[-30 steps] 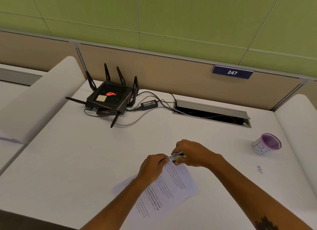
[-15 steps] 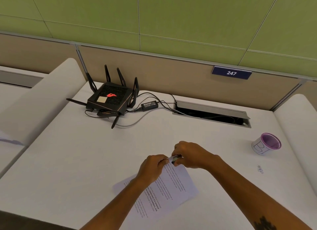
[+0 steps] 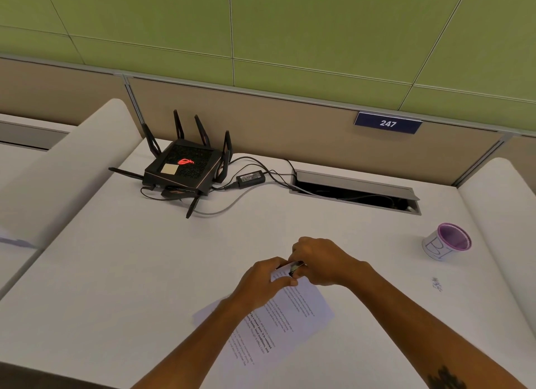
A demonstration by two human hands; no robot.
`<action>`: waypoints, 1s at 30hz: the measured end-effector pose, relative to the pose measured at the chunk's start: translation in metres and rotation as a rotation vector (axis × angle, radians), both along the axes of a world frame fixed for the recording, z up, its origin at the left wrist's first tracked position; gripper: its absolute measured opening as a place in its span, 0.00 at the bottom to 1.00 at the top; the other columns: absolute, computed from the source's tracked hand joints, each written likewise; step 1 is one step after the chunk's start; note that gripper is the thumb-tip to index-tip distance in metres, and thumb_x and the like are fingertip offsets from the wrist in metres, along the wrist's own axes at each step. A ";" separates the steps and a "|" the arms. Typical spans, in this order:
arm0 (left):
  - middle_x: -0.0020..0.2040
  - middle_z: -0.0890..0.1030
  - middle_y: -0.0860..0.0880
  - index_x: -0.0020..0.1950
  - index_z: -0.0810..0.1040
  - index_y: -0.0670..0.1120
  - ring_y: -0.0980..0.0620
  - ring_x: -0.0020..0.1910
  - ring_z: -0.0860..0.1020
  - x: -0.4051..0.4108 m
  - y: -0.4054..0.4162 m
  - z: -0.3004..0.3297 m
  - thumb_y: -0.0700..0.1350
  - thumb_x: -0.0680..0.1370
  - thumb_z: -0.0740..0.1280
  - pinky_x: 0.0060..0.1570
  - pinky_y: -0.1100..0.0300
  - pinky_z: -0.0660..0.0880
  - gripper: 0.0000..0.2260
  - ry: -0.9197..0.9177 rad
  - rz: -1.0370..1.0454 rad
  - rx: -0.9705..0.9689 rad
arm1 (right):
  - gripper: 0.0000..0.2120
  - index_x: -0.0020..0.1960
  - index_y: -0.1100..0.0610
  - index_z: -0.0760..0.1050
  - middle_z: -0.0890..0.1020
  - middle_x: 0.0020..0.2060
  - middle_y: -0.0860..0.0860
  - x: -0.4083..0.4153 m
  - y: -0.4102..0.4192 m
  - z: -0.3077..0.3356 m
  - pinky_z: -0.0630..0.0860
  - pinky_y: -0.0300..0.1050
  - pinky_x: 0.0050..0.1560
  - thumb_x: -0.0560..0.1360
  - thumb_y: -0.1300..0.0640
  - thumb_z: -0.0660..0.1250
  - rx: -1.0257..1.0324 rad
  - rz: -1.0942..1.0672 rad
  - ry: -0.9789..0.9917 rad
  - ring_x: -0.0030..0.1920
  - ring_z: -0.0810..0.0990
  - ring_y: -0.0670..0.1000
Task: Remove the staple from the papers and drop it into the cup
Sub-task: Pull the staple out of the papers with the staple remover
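Observation:
Printed white papers (image 3: 293, 310) lie on the white desk near its front edge. My left hand (image 3: 265, 281) pinches their far corner and presses it down. My right hand (image 3: 320, 261) grips a small dark and silver staple remover (image 3: 295, 266) held right at that corner, touching the left fingers. The staple itself is too small to make out. A white cup (image 3: 445, 242) with a purple rim and inside stands at the right of the desk, well apart from both hands.
A black router (image 3: 182, 168) with antennas, a power brick (image 3: 251, 177) and cables sit at the back left. An open cable slot (image 3: 355, 193) is cut into the desk's rear. A beige partition stands behind; curved white dividers flank both sides.
Both hands stay at the paper's corner with only slight shifts; the left fingers have settled lower over the corner. The papers and cup have not moved.

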State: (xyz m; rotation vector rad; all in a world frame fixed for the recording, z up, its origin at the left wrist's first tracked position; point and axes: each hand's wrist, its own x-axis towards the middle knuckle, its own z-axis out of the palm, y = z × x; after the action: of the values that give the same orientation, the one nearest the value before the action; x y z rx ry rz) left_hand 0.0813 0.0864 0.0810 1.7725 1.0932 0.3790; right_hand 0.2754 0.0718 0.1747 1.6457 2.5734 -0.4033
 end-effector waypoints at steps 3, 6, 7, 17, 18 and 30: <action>0.52 0.85 0.55 0.55 0.78 0.54 0.52 0.48 0.85 0.002 -0.003 0.003 0.61 0.80 0.69 0.50 0.59 0.79 0.13 -0.020 -0.005 0.028 | 0.08 0.56 0.51 0.86 0.84 0.43 0.47 0.002 0.000 -0.001 0.81 0.45 0.44 0.77 0.56 0.73 0.010 0.003 -0.015 0.45 0.79 0.48; 0.50 0.86 0.55 0.55 0.80 0.52 0.52 0.47 0.85 0.002 -0.004 0.005 0.64 0.79 0.67 0.48 0.58 0.80 0.16 -0.043 0.019 0.043 | 0.07 0.53 0.52 0.87 0.85 0.41 0.47 0.003 0.001 0.000 0.81 0.47 0.42 0.76 0.58 0.73 0.045 0.005 -0.005 0.43 0.79 0.48; 0.49 0.86 0.55 0.55 0.80 0.52 0.52 0.47 0.85 0.002 -0.004 0.006 0.64 0.79 0.67 0.47 0.59 0.80 0.16 -0.046 0.020 0.044 | 0.07 0.53 0.51 0.87 0.85 0.40 0.47 0.003 0.001 0.001 0.81 0.47 0.42 0.76 0.58 0.73 0.044 0.006 -0.002 0.43 0.79 0.48; 0.50 0.87 0.52 0.56 0.81 0.49 0.52 0.46 0.87 0.004 -0.005 0.009 0.57 0.82 0.68 0.46 0.60 0.84 0.12 -0.111 0.093 -0.038 | 0.08 0.55 0.52 0.85 0.85 0.45 0.48 0.008 -0.001 -0.003 0.82 0.47 0.44 0.79 0.51 0.71 -0.006 0.001 0.022 0.45 0.80 0.48; 0.51 0.87 0.52 0.57 0.81 0.50 0.52 0.46 0.87 0.003 -0.005 0.010 0.56 0.82 0.68 0.45 0.62 0.83 0.11 -0.117 0.107 -0.033 | 0.09 0.56 0.51 0.84 0.85 0.47 0.48 0.008 -0.001 -0.003 0.82 0.47 0.46 0.79 0.50 0.72 -0.018 -0.011 0.028 0.46 0.81 0.48; 0.50 0.85 0.54 0.58 0.79 0.54 0.53 0.44 0.85 -0.003 -0.002 0.027 0.52 0.83 0.68 0.41 0.63 0.83 0.05 -0.135 0.282 -0.045 | 0.14 0.59 0.53 0.75 0.83 0.53 0.46 0.008 -0.037 -0.013 0.75 0.25 0.48 0.77 0.65 0.72 0.111 -0.841 0.816 0.51 0.81 0.36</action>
State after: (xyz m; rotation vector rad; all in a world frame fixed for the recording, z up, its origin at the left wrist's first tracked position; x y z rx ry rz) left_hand 0.0788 0.0848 0.1081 1.5326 1.2465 0.6306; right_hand 0.2829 0.0345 0.1613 3.0670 2.1170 -1.1927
